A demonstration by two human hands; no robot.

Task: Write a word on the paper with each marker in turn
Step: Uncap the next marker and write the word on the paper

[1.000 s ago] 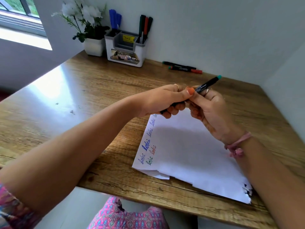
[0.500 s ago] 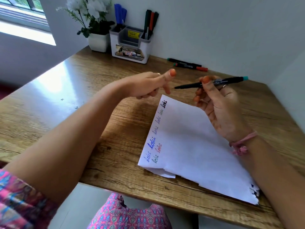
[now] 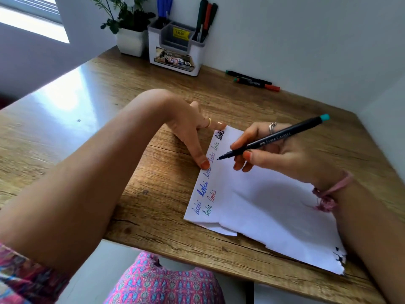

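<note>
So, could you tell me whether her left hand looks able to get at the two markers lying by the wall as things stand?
Probably yes. The left hand only presses straight fingers on the paper's edge and holds nothing, and bare desk lies between it and the two markers. Lifting it would leave the paper unheld, though.

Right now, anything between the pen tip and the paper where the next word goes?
Nothing visible. The pen in the right hand has its tip just above bare paper; the left hand only presses the paper's left edge.
</note>
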